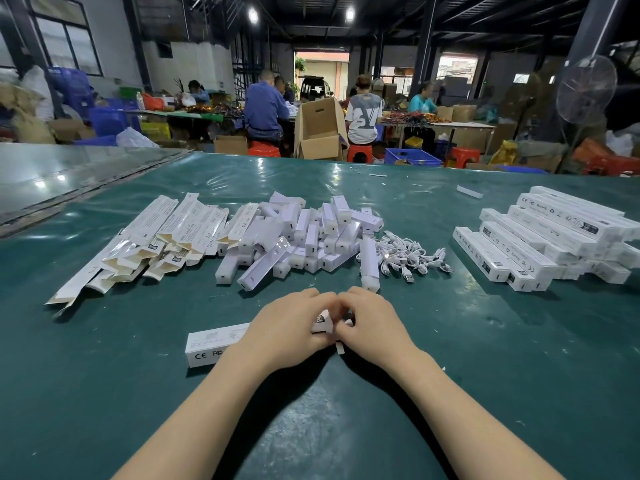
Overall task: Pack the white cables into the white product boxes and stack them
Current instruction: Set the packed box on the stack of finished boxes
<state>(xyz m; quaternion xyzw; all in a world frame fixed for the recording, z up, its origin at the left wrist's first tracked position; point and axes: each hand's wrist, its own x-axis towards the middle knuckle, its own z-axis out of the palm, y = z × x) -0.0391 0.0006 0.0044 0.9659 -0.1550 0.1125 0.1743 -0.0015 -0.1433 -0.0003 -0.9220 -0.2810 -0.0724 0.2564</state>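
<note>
A long white product box [211, 344] lies on the green table in front of me. My left hand [287, 327] covers its right part and grips it. My right hand [372, 323] pinches the box's right end, where a small flap [340, 348] sticks out. The end itself is mostly hidden by my fingers. A heap of coiled white cables [412, 256] lies further back, right of centre. Closed white boxes are stacked [554, 237] at the right.
A pile of white inner trays [304, 233] sits mid-table, with flat unfolded boxes [156, 237] to its left. A loose white piece [469, 192] lies far right. People sit at tables beyond the table's far edge, among cardboard boxes and stools.
</note>
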